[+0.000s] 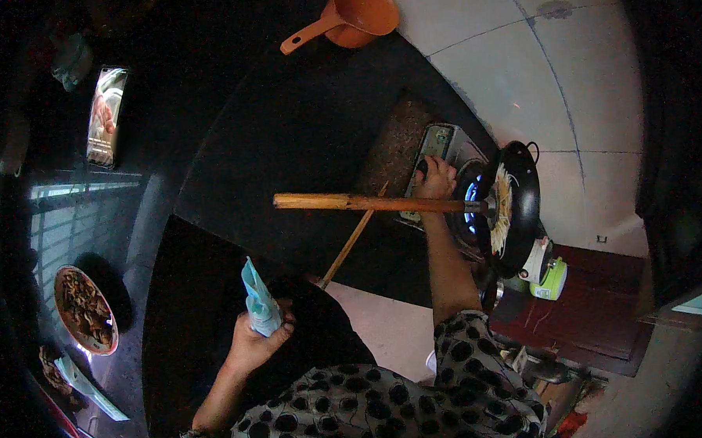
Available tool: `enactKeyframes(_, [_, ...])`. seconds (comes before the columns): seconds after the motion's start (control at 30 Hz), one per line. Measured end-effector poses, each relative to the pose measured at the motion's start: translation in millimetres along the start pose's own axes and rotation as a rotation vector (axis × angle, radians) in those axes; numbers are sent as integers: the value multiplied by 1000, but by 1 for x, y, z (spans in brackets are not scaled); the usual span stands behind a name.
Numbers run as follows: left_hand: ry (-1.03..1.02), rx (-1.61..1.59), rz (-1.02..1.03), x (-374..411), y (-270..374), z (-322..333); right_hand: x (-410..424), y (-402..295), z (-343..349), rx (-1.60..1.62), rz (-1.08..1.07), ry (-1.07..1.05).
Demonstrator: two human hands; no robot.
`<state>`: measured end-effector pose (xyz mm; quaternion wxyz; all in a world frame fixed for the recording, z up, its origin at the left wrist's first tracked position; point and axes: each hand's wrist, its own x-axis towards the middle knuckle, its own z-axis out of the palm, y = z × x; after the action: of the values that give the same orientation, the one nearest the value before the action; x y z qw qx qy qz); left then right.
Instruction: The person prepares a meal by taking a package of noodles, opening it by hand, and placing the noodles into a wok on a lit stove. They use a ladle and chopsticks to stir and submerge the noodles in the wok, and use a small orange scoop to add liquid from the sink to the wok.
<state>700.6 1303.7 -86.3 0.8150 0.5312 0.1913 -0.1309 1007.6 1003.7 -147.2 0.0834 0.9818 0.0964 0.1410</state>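
Observation:
My left hand grips a light-blue packet that bears writing and has a pointed upper end. My right hand is at the front panel of a gas stove, its fingers around a black knob. Blue flames burn at the burner under a black wok. Pale thin shreds of food lie in the wok. A long wooden handle runs left from the wok, passing above my right forearm.
An orange dipper stands by the tiled wall. A lit phone lies on the dark counter, far left. Below it are a bowl of brown food pieces and another packet. A wooden stick and a green container are near the stove.

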Motion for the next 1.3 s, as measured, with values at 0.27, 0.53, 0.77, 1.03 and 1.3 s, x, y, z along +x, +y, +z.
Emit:
enactKeyframes(0.27, [-11,-56,-13,1,-1,0,6,-3,-11,28,-21,49])
enactKeyframes(0.53, [-17,8,-12,-1,-4,-4,9,-3,-11,9,24,3])
enactKeyframes(0.77, [-26,-77,-29,-2,0,-4,9,-1,-6,33,13,39])
enactKeyframes(1.03, [-35,25,-42,-3,10,3,-9,-4,-18,73,22,112])
enactKeyframes(1.3, [-172,154,51,0,19,14,-60,-3,-45,225,-58,60])
